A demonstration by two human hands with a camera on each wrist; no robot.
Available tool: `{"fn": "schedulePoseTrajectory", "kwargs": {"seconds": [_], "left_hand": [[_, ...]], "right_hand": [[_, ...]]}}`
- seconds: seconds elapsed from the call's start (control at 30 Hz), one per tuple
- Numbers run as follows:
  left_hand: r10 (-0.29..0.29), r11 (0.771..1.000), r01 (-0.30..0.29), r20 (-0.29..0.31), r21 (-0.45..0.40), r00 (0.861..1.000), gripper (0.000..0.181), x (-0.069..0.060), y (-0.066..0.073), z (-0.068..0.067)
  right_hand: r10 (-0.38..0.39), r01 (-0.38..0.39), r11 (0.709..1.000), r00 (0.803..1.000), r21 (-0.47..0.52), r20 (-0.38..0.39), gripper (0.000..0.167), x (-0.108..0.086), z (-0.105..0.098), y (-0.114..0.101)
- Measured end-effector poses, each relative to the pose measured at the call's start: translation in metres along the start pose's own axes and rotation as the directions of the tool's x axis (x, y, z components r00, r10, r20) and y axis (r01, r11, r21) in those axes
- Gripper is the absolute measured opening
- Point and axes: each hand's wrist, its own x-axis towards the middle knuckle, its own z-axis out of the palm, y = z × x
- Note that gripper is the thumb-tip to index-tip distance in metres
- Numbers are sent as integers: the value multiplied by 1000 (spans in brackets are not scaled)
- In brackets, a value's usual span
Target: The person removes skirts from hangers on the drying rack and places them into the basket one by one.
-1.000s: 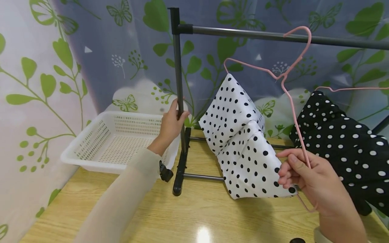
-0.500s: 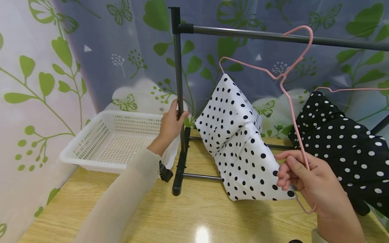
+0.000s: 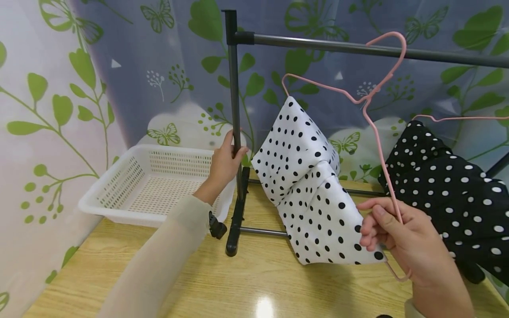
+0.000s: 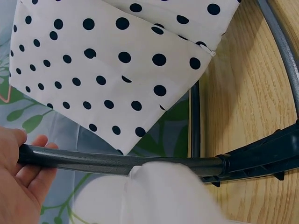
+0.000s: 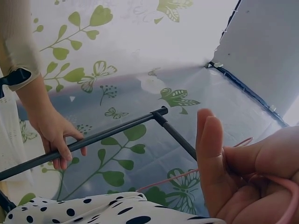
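Observation:
A pink clothes hanger carries a folded white cloth with black dots; its hook lies over the top bar of a dark metal clothes rack. My right hand holds the hanger's right side between thumb and fingers, at the cloth's lower right corner. Around the rack's left upright my left hand has its thumb and fingers curled. In the left wrist view, the left hand grips that same post, and the dotted cloth hangs close by.
Left of the rack stands a white perforated plastic basket on the wooden table. A second pink hanger with black white-dotted cloth is at the right. A patterned curtain backs the rack.
The pink hanger and white dotted cloth have shifted slightly left, with my right hand following. My left hand stays on the upright.

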Motion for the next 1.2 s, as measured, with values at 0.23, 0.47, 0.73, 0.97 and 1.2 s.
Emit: {"fn": "schedulePoseTrajectory", "kwargs": {"seconds": [0.23, 0.47, 0.73, 0.97, 1.2], "left_hand": [[-23, 999, 23, -20, 28, 1000, 51, -4, 1, 2], [-135, 991, 136, -10, 16, 991, 60, -15, -2, 6], [-47, 987, 18, -182, -162, 982, 68, -36, 13, 14], [-11, 971, -53, -267, -233, 964, 68, -58, 29, 27], [-11, 956, -44, -185, -291, 983, 68, -80, 35, 45]], "right_hand": [[-23, 23, 1000, 1000, 2, 18, 32, -2, 3, -2], [-42, 42, 999, 998, 6, 41, 33, -2, 5, -6], [-41, 42, 999, 997, -8, 65, 34, -3, 6, -11], [-35, 36, 999, 996, -11, 80, 35, -4, 7, -13], [-67, 65, 998, 993, 21, 101, 38, -4, 7, -11]]}}
